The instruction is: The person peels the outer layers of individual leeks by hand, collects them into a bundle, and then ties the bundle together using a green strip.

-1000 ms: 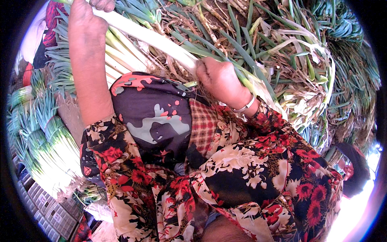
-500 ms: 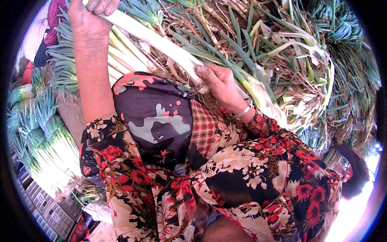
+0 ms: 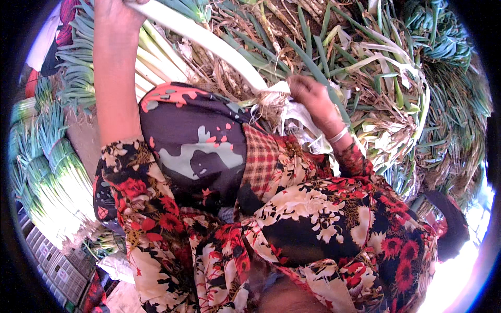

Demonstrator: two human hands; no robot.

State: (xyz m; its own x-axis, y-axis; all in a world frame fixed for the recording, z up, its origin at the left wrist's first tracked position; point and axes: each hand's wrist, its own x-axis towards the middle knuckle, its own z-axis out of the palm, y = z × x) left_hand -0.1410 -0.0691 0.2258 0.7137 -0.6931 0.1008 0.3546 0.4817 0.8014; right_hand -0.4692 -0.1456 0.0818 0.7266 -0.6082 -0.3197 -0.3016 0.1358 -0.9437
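Observation:
A long white-stemmed green onion (image 3: 214, 43) slants across the upper part of the view, roots (image 3: 271, 102) toward the middle. My left hand (image 3: 119, 9), cut off by the top edge, is closed around its upper end. At the root end my right hand (image 3: 316, 102) has its fingers pinched on a strip of pale outer skin (image 3: 300, 116), which hangs loose beside the roots. The stem itself is out of the right hand. A bracelet (image 3: 338, 134) circles my right wrist.
Stripped leaves and pale peelings (image 3: 386, 94) pile up on the right. Tied bundles of green onions (image 3: 57, 167) lie at the left, above grey crates (image 3: 55, 266). Several white stems (image 3: 156, 57) lie behind the held one. A dark-clad person (image 3: 449, 224) shows at the lower right.
My right hand has let go of the root end and moved right, drawing a pale skin strip off it. The left hand is slightly higher, still on the green onion.

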